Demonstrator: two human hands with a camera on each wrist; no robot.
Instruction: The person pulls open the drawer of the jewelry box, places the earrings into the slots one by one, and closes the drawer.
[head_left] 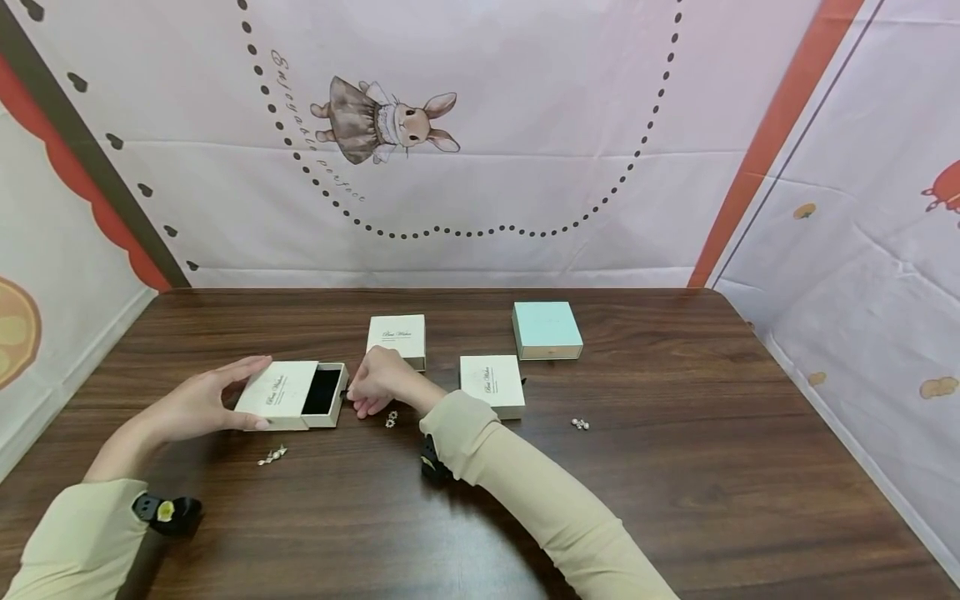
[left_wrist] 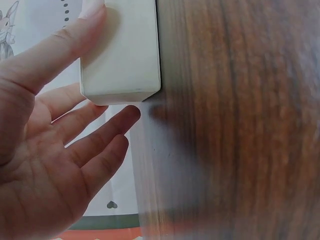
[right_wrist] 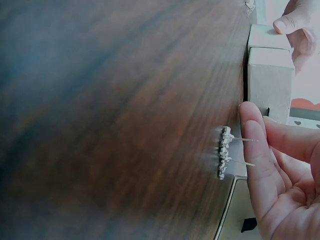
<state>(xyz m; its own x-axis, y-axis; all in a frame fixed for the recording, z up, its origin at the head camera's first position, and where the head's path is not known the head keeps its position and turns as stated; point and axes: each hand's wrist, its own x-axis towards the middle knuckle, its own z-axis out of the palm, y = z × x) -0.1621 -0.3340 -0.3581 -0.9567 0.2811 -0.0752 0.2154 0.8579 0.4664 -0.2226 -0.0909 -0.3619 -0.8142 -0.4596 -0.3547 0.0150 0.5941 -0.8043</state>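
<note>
A cream jewelry box with a printed sleeve lies at the left, its drawer pulled partway out to the right and black lining showing inside. My left hand grips the sleeve from its left end, thumb at the near side and fingers at the far side. At the drawer's end, my right hand pinches the small dark pull tab between thumb and fingers. Just below that hand lies a pair of sparkly flower-shaped stud earrings, posts pointing up. Pearl earrings rest in front of the box.
Behind my right hand is another cream box. A third cream box sits beyond my right forearm, and a mint-green box stands farther back. More pearl earrings lie to the right on the brown wooden table.
</note>
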